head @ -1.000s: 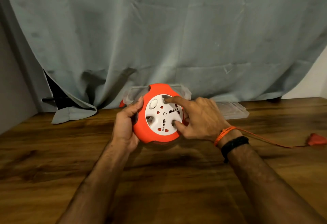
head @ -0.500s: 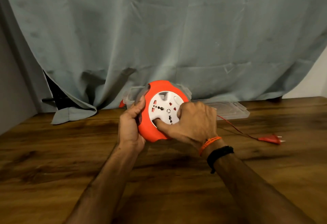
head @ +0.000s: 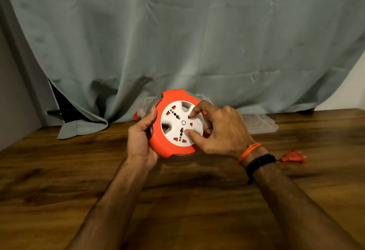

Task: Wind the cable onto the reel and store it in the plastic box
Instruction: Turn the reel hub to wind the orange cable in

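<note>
An orange cable reel [head: 165,145] with a white socket disc [head: 175,125] is held upright just above the wooden table. My left hand [head: 141,141] grips its left rim. My right hand [head: 219,131] has its thumb and fingers pressed on the white disc. The orange plug [head: 294,157] lies on the table right of my right wrist; the cable between it and the reel is hidden behind my wrist. The clear plastic box [head: 146,106] stands behind the reel, mostly hidden.
A clear lid [head: 260,124] lies flat on the table behind my right hand. A grey curtain [head: 177,42] hangs along the back edge, with a fold [head: 81,129] resting on the wooden table [head: 59,180] at left.
The white disc has turned under my right fingers. The plug has slid left across the table toward my right wrist, and the visible cable has shortened.
</note>
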`<action>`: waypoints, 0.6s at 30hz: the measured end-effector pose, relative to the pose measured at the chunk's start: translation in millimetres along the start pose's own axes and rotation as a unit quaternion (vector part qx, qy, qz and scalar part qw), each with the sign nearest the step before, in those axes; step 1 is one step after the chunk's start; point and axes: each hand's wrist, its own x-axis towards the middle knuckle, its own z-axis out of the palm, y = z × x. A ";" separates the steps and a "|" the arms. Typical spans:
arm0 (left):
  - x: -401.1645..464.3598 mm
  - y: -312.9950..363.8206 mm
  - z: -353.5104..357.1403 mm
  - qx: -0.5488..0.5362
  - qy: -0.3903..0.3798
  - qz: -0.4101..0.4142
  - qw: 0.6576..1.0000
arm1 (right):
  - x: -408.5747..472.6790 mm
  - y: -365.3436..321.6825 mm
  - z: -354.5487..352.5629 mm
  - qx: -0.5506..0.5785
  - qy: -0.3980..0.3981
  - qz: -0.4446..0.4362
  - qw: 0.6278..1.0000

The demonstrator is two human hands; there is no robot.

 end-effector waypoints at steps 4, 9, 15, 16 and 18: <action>2.6 -1.2 -5.1 0.012 -0.016 -0.003 1.000 | -1.1 6.6 -3.0 -0.056 -0.033 -0.040 0.997; 1.0 2.0 -5.1 0.054 -0.033 -0.006 0.998 | -3.1 13.6 2.2 -0.112 -0.022 -0.070 0.991; -0.1 -3.4 -2.0 0.048 -0.020 0.000 0.999 | -5.0 11.2 7.0 -0.170 0.026 -0.027 0.985; 0.1 -5.1 -0.4 0.035 -0.011 0.007 0.999 | -6.0 7.5 9.0 -0.164 0.027 -0.006 0.986; -0.4 -8.0 2.7 0.003 0.008 0.018 1.000 | -6.8 -3.7 17.5 -0.135 0.011 0.062 0.989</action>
